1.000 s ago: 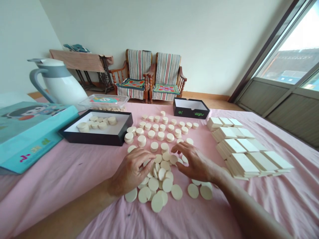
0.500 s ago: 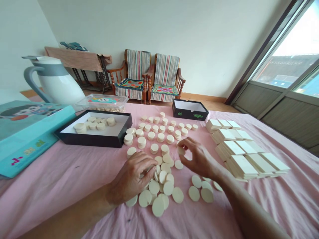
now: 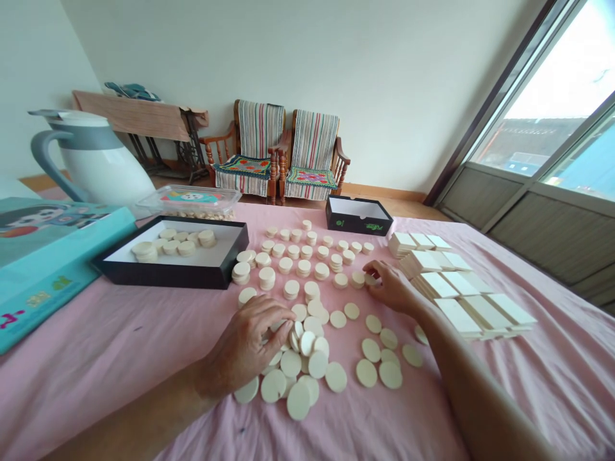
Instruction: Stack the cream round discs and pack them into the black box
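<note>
Many round cream discs [image 3: 307,349] lie loose in a heap on the pink cloth [image 3: 120,346] in front of me. My left hand [image 3: 247,342] rests on the heap's left side, fingers curled over several discs. My right hand [image 3: 391,288] is stretched farther out, its fingertips pinched on a disc [image 3: 369,279] at the right end of the rows of small disc stacks [image 3: 307,253]. A black box [image 3: 173,256] at the left holds more disc stacks.
Stacks of cream rectangular tiles [image 3: 461,291] stand right of my right hand. A smaller black box [image 3: 358,218] sits at the back. A teal box [image 3: 43,250], a white jug [image 3: 96,160] and a clear lidded tub [image 3: 189,202] are at the left. Two striped chairs [image 3: 283,153] stand behind.
My right hand lifted a disc from the heap and carried it forward and right to the rows of stacks. My left hand stayed on the heap. The view shifted slightly.
</note>
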{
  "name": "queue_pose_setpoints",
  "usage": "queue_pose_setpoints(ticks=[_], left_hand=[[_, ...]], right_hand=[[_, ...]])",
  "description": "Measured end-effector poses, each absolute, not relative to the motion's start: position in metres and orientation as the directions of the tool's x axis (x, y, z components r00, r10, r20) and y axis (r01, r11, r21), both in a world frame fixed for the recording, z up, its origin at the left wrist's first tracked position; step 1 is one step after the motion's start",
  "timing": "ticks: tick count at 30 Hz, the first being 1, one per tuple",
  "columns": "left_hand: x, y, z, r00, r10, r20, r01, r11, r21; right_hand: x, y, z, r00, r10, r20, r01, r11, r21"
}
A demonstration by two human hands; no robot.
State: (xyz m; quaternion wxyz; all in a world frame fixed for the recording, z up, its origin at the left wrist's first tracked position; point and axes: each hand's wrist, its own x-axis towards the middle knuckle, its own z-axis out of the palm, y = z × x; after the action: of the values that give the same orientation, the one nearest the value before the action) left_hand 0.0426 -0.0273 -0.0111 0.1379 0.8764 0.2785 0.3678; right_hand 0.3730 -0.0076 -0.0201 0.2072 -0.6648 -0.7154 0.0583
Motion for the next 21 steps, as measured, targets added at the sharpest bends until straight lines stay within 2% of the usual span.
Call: queue_pose_setpoints(ticks=[4,8,10,13,15,17,21], left_hand=[[0.042,-0.027,-0.012,0.582,0.589,0.561,0.387,-0.807,0.446],[0.042,-0.027,-0.011,0.576,0.591,0.565,0.388,-0.806,0.447],[0.042,-0.027,-0.010,0.572,0.593,0.566,0.392,-0.804,0.447],[0.042,-0.028,-0.010,0.567,0.601,0.564,0.399,-0.799,0.450],[0.042,-0.027,-0.010,0.567,0.605,0.559,0.400,-0.796,0.455],[0.042,-0.027,-0.010,0.569,0.607,0.555,0.399,-0.794,0.459],[0.042,-0.026,-0.010,0.571,0.599,0.561,0.398,-0.800,0.450]], right_hand=[[0.372,-0.008,-0.019,-0.028,0.981,0.190,0.928,0.096,-0.359],[0.371,-0.015,-0.005,-0.014,0.959,0.284,0.908,0.131,-0.397],[0.366,-0.024,0.009,-0.061,0.953,0.297,0.878,0.193,-0.438],[0.351,-0.040,0.029,-0.326,0.935,0.139,0.791,0.350,-0.503],[0.340,-0.048,0.035,-0.438,0.896,0.074,0.766,0.415,-0.491],[0.332,-0.052,0.035,-0.473,0.880,0.039,0.774,0.436,-0.459],[0.324,-0.053,0.027,-0.431,0.902,-0.015,0.833,0.392,-0.392]])
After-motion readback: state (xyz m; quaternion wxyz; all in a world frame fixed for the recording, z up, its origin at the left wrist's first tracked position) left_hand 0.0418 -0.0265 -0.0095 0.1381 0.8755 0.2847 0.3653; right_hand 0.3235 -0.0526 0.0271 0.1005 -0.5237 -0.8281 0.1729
